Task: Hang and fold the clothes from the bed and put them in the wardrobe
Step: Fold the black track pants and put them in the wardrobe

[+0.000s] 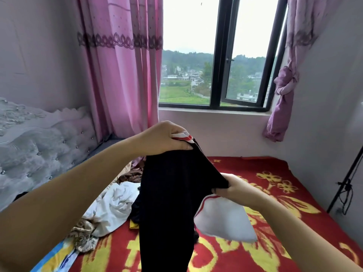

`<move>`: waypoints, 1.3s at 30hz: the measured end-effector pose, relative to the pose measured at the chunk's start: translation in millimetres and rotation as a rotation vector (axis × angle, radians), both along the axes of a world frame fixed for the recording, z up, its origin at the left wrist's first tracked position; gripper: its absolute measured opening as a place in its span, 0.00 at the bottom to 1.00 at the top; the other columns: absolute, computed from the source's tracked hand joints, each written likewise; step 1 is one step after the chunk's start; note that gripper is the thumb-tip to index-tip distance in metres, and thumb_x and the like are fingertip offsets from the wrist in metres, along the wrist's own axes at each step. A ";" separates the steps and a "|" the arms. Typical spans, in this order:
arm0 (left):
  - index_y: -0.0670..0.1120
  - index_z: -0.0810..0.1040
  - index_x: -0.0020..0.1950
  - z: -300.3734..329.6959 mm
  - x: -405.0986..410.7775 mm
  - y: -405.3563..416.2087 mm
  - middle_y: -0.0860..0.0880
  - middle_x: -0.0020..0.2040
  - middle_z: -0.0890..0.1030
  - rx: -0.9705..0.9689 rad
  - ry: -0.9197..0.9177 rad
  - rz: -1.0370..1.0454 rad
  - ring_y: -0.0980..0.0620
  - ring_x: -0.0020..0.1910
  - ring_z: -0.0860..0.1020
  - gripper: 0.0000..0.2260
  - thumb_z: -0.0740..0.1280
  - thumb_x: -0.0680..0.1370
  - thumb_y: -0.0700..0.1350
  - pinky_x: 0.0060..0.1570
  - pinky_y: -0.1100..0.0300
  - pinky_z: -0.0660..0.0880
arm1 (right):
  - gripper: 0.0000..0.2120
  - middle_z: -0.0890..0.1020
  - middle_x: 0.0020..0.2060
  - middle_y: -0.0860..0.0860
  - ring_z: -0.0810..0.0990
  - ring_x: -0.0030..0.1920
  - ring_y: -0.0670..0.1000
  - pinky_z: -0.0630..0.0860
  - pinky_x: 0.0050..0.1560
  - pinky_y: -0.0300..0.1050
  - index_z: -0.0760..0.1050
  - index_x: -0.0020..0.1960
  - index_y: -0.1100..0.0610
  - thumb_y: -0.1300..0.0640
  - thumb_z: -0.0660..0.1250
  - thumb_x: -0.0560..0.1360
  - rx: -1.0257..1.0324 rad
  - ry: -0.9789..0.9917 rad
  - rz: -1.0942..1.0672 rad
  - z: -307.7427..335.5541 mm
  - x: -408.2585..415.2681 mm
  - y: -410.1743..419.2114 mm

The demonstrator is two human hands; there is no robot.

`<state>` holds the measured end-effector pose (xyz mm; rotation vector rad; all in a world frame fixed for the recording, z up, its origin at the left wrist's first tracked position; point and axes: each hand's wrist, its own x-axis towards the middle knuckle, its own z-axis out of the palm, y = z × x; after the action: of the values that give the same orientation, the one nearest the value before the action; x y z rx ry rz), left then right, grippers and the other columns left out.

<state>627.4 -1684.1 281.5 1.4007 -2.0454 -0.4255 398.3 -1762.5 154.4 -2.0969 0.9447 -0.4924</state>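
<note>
We judge that we are at the start of handling one garment: a black top (172, 193) with white, red-striped trim is lifted off the bed (275, 193) and held up in front of us, hanging down over the near edge of the red and yellow blanket. The wardrobe is not in view, and no hanger shows.

Our left hand (163, 138) is raised, forearm reaching in from the left, fingers curled over and pinching a striped cuff or hem against the thumb. Our right hand (233, 187) sits lower and nearer the bed's middle, its thumb and fingers gripping a fold of the black cloth, with a white sleeve (222, 218) dangling below it.

The next move probably calls for finding the shoulders or collar and spreading the top flat, so both hands would need to shift along the fabric.

More clothes (115, 207) lie heaped toward the left edge of the bed, near the headboard (39, 146), still to be sorted.
</note>
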 end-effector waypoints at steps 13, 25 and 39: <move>0.55 0.81 0.46 20.6 11.9 7.4 0.63 0.35 0.82 -0.037 -0.039 0.073 0.64 0.35 0.79 0.08 0.70 0.75 0.41 0.39 0.72 0.74 | 0.16 0.53 0.74 0.38 0.49 0.75 0.42 0.57 0.72 0.48 0.81 0.41 0.56 0.47 0.63 0.79 -0.096 0.058 0.021 -60.7 -6.1 26.5; 0.47 0.84 0.38 28.5 24.9 6.1 0.50 0.31 0.81 0.342 0.235 -0.034 0.56 0.26 0.78 0.06 0.69 0.72 0.40 0.28 0.68 0.75 | 0.28 0.82 0.38 0.56 0.79 0.37 0.50 0.75 0.40 0.47 0.77 0.41 0.65 0.38 0.64 0.74 0.118 -0.155 -0.018 -48.6 -25.7 22.5; 0.43 0.83 0.44 -37.9 -7.1 -117.5 0.53 0.30 0.80 0.101 0.152 0.161 0.61 0.26 0.75 0.03 0.71 0.76 0.42 0.31 0.68 0.71 | 0.08 0.80 0.45 0.48 0.79 0.48 0.52 0.74 0.45 0.46 0.71 0.48 0.47 0.55 0.70 0.74 -0.045 0.322 -0.464 -41.6 -169.7 -73.7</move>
<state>620.3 -1801.6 243.6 1.5311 -1.7964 -0.5548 228.6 -1836.1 112.9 -2.0290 1.6379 -0.4118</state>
